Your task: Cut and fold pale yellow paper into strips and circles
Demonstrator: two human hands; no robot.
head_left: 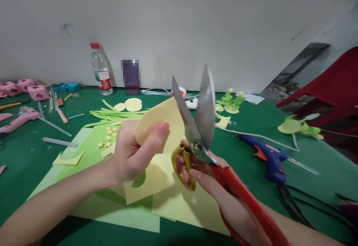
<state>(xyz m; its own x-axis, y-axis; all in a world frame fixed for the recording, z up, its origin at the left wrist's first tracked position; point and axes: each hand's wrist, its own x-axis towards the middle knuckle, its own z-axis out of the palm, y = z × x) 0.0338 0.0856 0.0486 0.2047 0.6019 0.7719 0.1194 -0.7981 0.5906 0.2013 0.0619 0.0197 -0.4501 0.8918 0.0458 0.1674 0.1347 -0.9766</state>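
Note:
My left hand (131, 153) pinches a rounded piece of pale yellow paper (162, 121) between thumb and fingers, holding it up above the table. My right hand (212, 190) grips large scissors (200, 119) with red and yellow handles; the steel blades point up and stand apart, right beside the paper's right edge. Sheets of yellow and light green paper (167, 201) lie flat on the green table (25, 160) under both hands.
A blue glue gun (268, 158) with black cable lies at the right. Green paper strips (109, 113), yellow discs and tiny stars lie behind. A water bottle (100, 69) and a phone stand by the wall. Pink paper boxes (28, 89) and a pink glue gun are at left.

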